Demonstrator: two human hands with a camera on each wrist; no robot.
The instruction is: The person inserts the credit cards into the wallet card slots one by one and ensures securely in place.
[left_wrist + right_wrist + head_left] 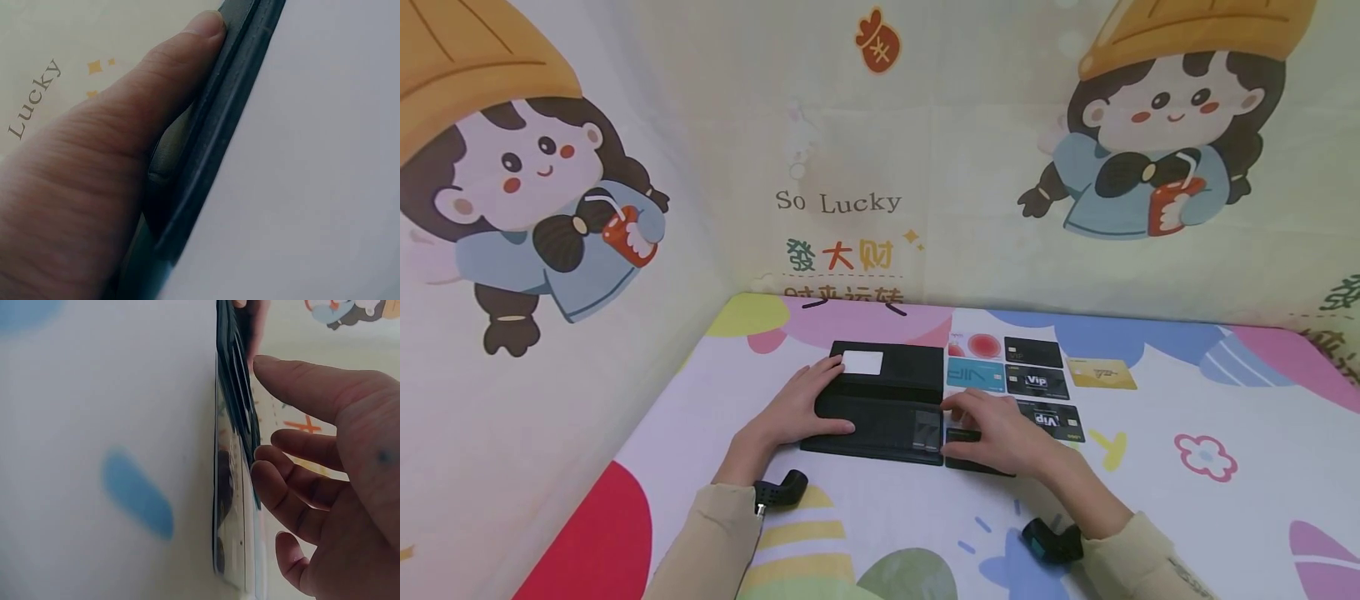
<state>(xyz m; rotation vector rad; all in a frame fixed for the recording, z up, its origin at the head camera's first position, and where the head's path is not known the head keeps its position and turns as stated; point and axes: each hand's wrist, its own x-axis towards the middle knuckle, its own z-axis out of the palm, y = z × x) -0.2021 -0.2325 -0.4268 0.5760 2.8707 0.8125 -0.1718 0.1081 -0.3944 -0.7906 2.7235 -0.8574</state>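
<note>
A long black wallet (880, 417) lies unfolded on the table, with a white label (862, 362) on its upper half and a clear window at the lower right. My left hand (797, 408) rests spread on its left side; in the left wrist view the thumb (181, 50) presses on the wallet's surface. By the wallet's right edge, my right hand (996, 429) has bent fingers, with thumb and forefinger apart. Its fingertips (265, 472) appear to touch the wallet's edge in the right wrist view. Partly hidden beneath this hand is a black card (981, 467).
Right of the wallet lie a red-and-white card (984, 346), a blue card (975, 375), black cards (1037, 382) and a gold card (1102, 373). A patterned cloth (1150, 517) covers the table. Printed curtains (970, 167) stand behind and at the left.
</note>
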